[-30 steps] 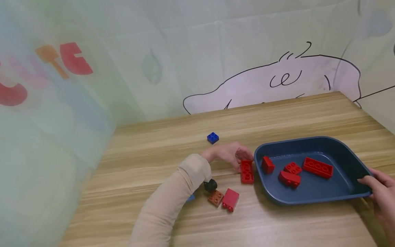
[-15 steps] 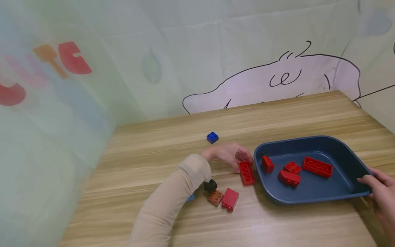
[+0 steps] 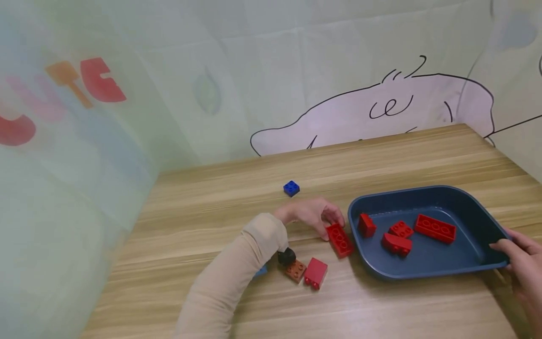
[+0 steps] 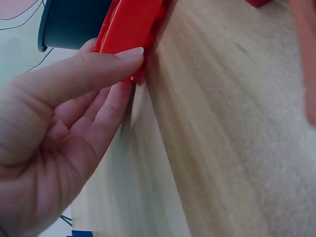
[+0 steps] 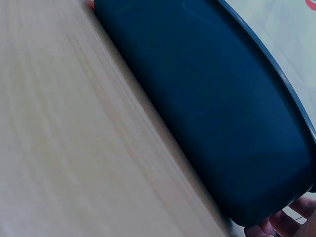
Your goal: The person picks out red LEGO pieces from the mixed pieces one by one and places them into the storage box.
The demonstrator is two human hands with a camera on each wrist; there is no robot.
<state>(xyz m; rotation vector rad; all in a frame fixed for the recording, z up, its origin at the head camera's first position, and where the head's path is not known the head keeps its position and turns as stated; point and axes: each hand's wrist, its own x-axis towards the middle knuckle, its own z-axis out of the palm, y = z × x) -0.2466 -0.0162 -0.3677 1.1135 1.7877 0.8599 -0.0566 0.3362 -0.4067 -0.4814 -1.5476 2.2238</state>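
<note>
My left hand (image 3: 313, 215) pinches the far end of a long red toy brick (image 3: 339, 240) with thumb and fingertips, just left of the dark blue tray (image 3: 427, 261). In the left wrist view the thumb lies along the side of this brick (image 4: 133, 24), its studs turned to the tabletop. At the tray's right end my right hand (image 3: 525, 266) grips the rim, thumb inside. The right wrist view shows the tray's outer wall (image 5: 212, 103) and a few fingertips (image 5: 281, 223) at its corner. Several red bricks, among them a long one (image 3: 436, 229) and a curved one (image 3: 397, 244), lie in the tray.
Near my left forearm lie a red brick (image 3: 315, 272), an orange-brown brick (image 3: 295, 271) and a light blue piece (image 3: 260, 271), partly hidden by the sleeve. A round black thing (image 3: 287, 256) is at the cuff. Farther back sits a dark blue brick (image 3: 291, 189).
The held red brick has turned, its near end swinging right toward the tray, while its far end shifted slightly left with my left hand. My right hand and the tray have stayed put.
</note>
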